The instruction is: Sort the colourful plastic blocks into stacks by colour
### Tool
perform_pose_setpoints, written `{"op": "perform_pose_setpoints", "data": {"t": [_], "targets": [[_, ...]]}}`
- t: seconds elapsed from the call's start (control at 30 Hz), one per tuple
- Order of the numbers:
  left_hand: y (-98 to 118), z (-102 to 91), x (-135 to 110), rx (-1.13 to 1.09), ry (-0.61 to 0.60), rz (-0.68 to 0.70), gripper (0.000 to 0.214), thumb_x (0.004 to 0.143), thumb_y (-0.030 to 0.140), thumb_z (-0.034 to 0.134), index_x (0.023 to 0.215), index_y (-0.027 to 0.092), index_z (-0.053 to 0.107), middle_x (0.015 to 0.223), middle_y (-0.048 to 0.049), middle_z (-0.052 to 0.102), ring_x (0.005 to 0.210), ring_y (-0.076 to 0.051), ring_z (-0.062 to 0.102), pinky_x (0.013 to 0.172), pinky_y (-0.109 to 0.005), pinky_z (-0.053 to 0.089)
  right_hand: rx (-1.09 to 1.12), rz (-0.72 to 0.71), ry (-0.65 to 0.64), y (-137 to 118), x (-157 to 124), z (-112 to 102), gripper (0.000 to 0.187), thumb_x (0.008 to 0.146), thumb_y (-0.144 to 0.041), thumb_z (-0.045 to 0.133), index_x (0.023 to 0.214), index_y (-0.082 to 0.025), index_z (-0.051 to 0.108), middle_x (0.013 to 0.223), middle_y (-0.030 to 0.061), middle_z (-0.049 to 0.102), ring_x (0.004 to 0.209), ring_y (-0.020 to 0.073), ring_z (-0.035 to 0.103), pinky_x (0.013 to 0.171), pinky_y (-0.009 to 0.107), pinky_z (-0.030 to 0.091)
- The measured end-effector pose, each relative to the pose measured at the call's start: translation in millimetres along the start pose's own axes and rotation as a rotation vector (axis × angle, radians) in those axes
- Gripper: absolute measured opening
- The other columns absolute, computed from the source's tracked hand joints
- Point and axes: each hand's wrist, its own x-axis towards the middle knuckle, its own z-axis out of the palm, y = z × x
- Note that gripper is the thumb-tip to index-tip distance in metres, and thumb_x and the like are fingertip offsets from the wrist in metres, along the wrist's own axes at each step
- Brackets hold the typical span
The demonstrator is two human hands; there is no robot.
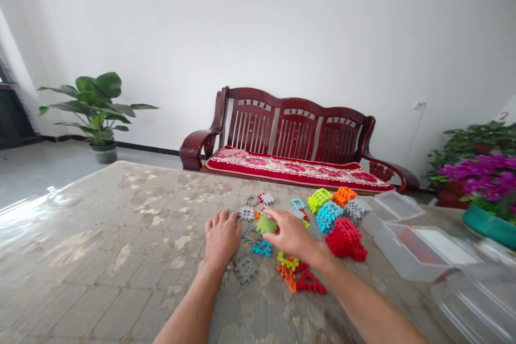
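Observation:
Flat plastic interlocking pieces lie scattered on the table in front of me. My left hand rests palm down with fingers stretched out, next to a grey piece. My right hand reaches left over the pieces, fingertips on a green piece. I cannot see whether it grips the piece. A blue piece, a larger grey piece and red and orange pieces lie between my forearms. Built cubes stand to the right: red, blue, green, orange, grey.
Clear plastic boxes and a lid sit at the table's right side. Purple flowers in a teal pot stand at the right edge. Behind the table are a dark wooden bench and a potted plant.

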Motion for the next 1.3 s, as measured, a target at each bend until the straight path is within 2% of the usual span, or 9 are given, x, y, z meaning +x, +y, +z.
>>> {"op": "perform_pose_setpoints", "data": {"t": [0.13, 0.33, 0.47, 0.63, 0.77, 0.93, 1.1, 1.2, 1.3], "targets": [[0, 0.3, 0, -0.001, -0.005, -0.002, 0.041, 0.092, 0.025, 0.047, 0.129, 0.026, 0.064, 0.14, -0.01, 0.058, 0.132, -0.029, 0.048, 0.11, -0.047, 0.034, -0.075, 0.236, 0.187, 54, 15, -40, 0.056, 0.078, -0.03, 0.068, 0.133, -0.019, 0.058, 0.127, 0.0105, 0.068, 0.115, 0.0257, 0.063, 0.1, 0.036, 0.046], [-1, 1.4, 0, 0.006, 0.001, 0.001, 0.042, 0.091, 0.024, 0.047, 0.129, 0.026, 0.063, 0.14, -0.0102, 0.058, 0.132, -0.029, 0.048, 0.109, -0.047, 0.034, -0.173, 0.595, 0.24, 140, 23, -89, 0.059, 0.081, -0.037, 0.064, 0.136, -0.02, 0.055, 0.128, 0.0098, 0.068, 0.115, 0.0275, 0.064, 0.094, 0.035, 0.049], [-1, 2.1, 1, 0.002, 0.005, 0.009, 0.041, 0.092, 0.025, 0.047, 0.129, 0.026, 0.064, 0.139, -0.0103, 0.059, 0.131, -0.028, 0.049, 0.109, -0.047, 0.034, -0.252, 0.713, 0.199, 161, 24, -101, 0.062, 0.081, -0.04, 0.062, 0.139, -0.02, 0.052, 0.129, 0.0086, 0.068, 0.118, 0.0302, 0.063, 0.094, 0.038, 0.048], [-1, 2.5, 1, 0.003, 0.006, 0.004, 0.041, 0.091, 0.025, 0.047, 0.128, 0.026, 0.064, 0.139, -0.0104, 0.059, 0.131, -0.029, 0.049, 0.109, -0.047, 0.034, -0.273, 0.746, 0.15, 175, 25, -97, 0.062, 0.08, -0.04, 0.062, 0.138, -0.021, 0.053, 0.13, 0.0097, 0.067, 0.119, 0.0284, 0.062, 0.094, 0.036, 0.048], [-1, 2.0, 0, 0.003, 0.005, 0.004, 0.04, 0.092, 0.025, 0.047, 0.128, 0.026, 0.064, 0.139, -0.01, 0.059, 0.132, -0.029, 0.048, 0.11, -0.047, 0.034, -0.289, 0.684, 0.173, 172, 24, -90, 0.056, 0.082, -0.042, 0.061, 0.134, -0.021, 0.057, 0.127, 0.0101, 0.068, 0.117, 0.0277, 0.063, 0.095, 0.036, 0.047], [-1, 1.0, 0, 0.005, -0.008, 0.002, 0.04, 0.092, 0.026, 0.046, 0.129, 0.026, 0.063, 0.14, -0.01, 0.058, 0.131, -0.028, 0.048, 0.11, -0.046, 0.033, -0.349, 0.424, 0.295, 124, 22, -77, 0.036, 0.087, -0.03, 0.056, 0.121, -0.024, 0.067, 0.122, 0.0066, 0.071, 0.115, 0.0235, 0.062, 0.098, 0.033, 0.045], [-1, 0.9, 0, 0.003, -0.012, 0.0, 0.04, 0.092, 0.027, 0.045, 0.129, 0.027, 0.063, 0.14, -0.0095, 0.058, 0.128, -0.028, 0.05, 0.109, -0.046, 0.033, -0.297, 0.291, 0.022, 77, 13, -51, 0.041, 0.083, -0.024, 0.058, 0.124, -0.022, 0.066, 0.12, 0.0099, 0.071, 0.111, 0.0264, 0.065, 0.093, 0.034, 0.047], [-1, 0.6, 0, 0.002, -0.007, 0.001, 0.04, 0.092, 0.026, 0.046, 0.128, 0.027, 0.063, 0.14, -0.0101, 0.058, 0.129, -0.028, 0.05, 0.109, -0.046, 0.033, -0.316, 0.304, -0.104, 74, 5, -34, 0.044, 0.082, -0.021, 0.057, 0.126, -0.019, 0.063, 0.122, 0.0136, 0.069, 0.112, 0.0285, 0.064, 0.092, 0.035, 0.047], [0, -0.1, 0, -0.004, -0.004, 0.001, 0.039, 0.092, 0.026, 0.046, 0.127, 0.026, 0.064, 0.139, -0.0103, 0.058, 0.13, -0.028, 0.049, 0.109, -0.046, 0.032, -0.29, 0.327, -0.147, 80, -1, -21, 0.042, 0.081, -0.017, 0.056, 0.121, -0.019, 0.065, 0.12, 0.013, 0.07, 0.11, 0.0276, 0.065, 0.092, 0.035, 0.047]]}}
